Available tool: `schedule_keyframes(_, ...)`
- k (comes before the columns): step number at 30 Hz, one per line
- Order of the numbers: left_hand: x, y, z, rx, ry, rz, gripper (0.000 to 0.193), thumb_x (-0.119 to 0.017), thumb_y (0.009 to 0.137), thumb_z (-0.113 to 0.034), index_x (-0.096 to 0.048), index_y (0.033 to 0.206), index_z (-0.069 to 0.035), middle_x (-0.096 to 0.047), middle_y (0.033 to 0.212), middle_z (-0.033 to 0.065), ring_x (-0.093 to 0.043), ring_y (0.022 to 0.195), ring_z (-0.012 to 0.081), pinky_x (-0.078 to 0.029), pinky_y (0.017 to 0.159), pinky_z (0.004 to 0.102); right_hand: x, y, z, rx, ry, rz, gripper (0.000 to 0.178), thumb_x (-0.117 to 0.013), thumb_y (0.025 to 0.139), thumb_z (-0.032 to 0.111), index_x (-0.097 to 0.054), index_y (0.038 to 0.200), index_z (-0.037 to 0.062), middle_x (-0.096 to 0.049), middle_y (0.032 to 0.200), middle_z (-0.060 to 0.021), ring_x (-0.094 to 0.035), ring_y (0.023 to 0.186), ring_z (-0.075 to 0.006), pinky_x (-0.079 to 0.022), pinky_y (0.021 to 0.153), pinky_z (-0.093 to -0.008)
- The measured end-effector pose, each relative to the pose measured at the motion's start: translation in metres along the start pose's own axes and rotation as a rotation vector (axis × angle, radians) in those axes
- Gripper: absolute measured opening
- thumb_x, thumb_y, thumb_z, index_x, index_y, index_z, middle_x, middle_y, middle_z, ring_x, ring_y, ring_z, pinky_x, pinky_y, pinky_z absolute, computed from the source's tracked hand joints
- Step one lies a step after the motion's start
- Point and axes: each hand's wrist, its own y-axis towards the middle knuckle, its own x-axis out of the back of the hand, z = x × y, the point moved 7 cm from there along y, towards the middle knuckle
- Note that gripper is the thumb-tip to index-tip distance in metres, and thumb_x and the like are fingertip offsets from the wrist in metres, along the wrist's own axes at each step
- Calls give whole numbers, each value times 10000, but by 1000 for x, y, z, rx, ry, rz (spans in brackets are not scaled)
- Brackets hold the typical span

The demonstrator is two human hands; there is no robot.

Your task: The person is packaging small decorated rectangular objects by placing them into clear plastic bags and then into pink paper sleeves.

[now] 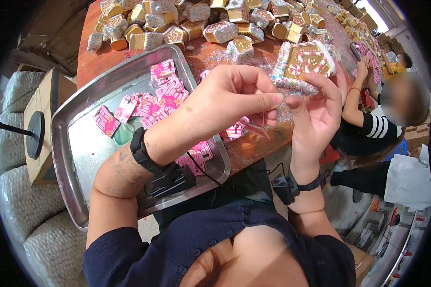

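My right hand (318, 107) holds up a gingerbread-house ornament (304, 62) with a brown front, candy-like red and white trim and pearly sprinkles along its edges. Its fingers curl around the right and lower sides. Close beside it, my left hand (246, 93) is closed in a pinch, thumb against fingers, near the ornament's lower left corner. What the pinch holds is too fine to make out. Just below those fingers is a small pink tag (255, 128); whether it hangs from them I cannot tell.
A metal tray (76, 191) with several pink printed cards (151, 107) lies at the left on the red table (93, 64). Many more house ornaments (220, 32) are heaped along the far side. Another person (368, 119) works at the right. Bubble-wrapped bundles (31, 196) and a cardboard box (48, 126) stand left.
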Motion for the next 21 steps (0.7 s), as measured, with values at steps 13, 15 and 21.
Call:
schedule_keyframes(13, -9, -8, -5, -72, 135, -10, 123, -620, 968, -99, -611, 973, 24, -643, 792, 39, -652, 722, 111, -534, 648, 249, 0, -9, -5, -121, 85, -79, 437, -796, 825, 101, -567, 1191, 33, -420, 1327, -92, -526, 1135, -156, -423, 1001, -304)
schedule_keyframes(15, -12, -11, -11, -79, 160, -20, 124, -617, 969, -101, -609, 982, 22, -632, 793, 28, -643, 714, 102, -529, 643, 240, 5, -10, -10, -189, 185, -112, 438, -778, 848, 138, -542, 1203, 32, -468, 1268, -83, -538, 1112, -161, -431, 989, -309)
schedule_keyframes(21, -11, -15, -17, -120, 137, -79, 136, -626, 963, -115, -609, 1014, 10, -611, 806, -4, -613, 678, 73, -512, 622, 218, 6, -13, -21, -342, 538, -150, 470, -747, 887, 253, -494, 1221, 41, -569, 1160, -70, -563, 1077, -182, -450, 973, -338)
